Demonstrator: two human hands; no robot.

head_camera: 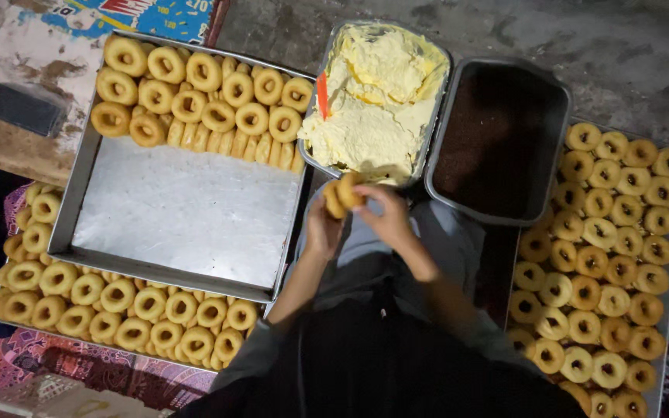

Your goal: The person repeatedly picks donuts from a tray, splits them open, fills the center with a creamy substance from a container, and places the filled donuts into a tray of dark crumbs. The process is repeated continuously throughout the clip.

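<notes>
Both hands, the left hand (321, 230) and right hand (385, 217), are clamped together on one doughnut (342, 193), near the cream tub (437, 101).

Held doughnut (342, 193): small ring, golden-brown, gripped between both hands just in front of the body, at the near edge of the cream tray; it looks split or doubled, two rounds side by side, tilted on edge.
Left hand (323, 228): fingers curled up around the left side of the doughnut.
Right hand (387, 217): fingers arched over the top and right side of the doughnut, touching it.
Cream tray (433, 101): rounded metal pan, far of the hands, heaped with pale yellow cream in rough peaks, nearly full; a thin orange-red tool (322, 94) lies along its left wall.
</notes>
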